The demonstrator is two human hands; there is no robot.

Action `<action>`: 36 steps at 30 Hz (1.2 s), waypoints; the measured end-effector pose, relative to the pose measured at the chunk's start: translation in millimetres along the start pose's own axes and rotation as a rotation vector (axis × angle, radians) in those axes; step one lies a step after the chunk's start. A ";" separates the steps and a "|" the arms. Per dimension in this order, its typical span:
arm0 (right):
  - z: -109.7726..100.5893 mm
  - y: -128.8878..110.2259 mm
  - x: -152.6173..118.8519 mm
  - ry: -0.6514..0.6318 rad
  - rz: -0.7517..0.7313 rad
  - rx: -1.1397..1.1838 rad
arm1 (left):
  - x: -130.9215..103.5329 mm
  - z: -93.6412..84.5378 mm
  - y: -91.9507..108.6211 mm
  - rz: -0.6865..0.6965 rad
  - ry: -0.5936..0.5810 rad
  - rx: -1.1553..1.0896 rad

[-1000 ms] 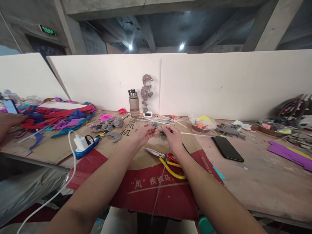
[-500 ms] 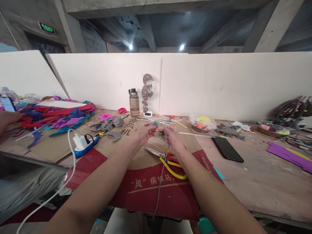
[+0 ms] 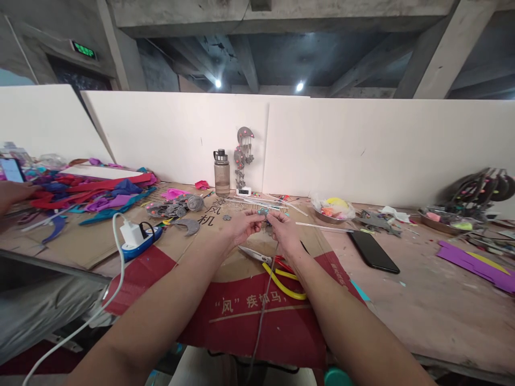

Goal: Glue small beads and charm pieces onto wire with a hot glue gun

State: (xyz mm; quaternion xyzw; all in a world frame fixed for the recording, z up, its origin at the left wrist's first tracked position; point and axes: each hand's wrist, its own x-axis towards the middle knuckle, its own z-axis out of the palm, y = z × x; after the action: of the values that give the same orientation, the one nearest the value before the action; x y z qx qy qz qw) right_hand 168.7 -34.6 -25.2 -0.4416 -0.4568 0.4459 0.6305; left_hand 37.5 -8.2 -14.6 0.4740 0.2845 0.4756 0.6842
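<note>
My left hand (image 3: 244,227) is closed in a pinch on a small grey-blue piece (image 3: 263,212), too small to make out exactly. Close beside it, my right hand (image 3: 284,231) is also closed, its fingertips meeting the same piece. A thin grey cord (image 3: 262,319) runs from under my right hand down over the front of the cardboard (image 3: 298,332). Below the hands lie yellow-handled scissors (image 3: 284,284), partly behind my right forearm, and a red-handled tool (image 3: 282,264) under them. A small grey felt piece (image 3: 227,217) rests left of my left hand.
A water bottle (image 3: 222,174) and a grey felt hanging ornament (image 3: 244,153) stand at the white board. To the right are a phone (image 3: 373,252) and a bowl (image 3: 332,217). Leftward are a blue power strip (image 3: 139,247), a felt crescent (image 3: 189,226) and another person's hand (image 3: 14,195).
My hands have come closer together, with the fingertips now meeting at the small piece. The whole view has shifted slightly.
</note>
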 end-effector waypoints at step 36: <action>-11.7 -13.9 -2.9 0.124 -0.445 -0.819 | -0.8 -5.3 1.3 -0.006 0.031 0.150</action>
State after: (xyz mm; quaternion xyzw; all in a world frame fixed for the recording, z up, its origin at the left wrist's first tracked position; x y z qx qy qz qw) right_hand 181.7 -42.2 -14.6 -0.5710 -0.6401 0.0557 0.5110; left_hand 32.2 -6.8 -15.5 0.5156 0.3312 0.4582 0.6438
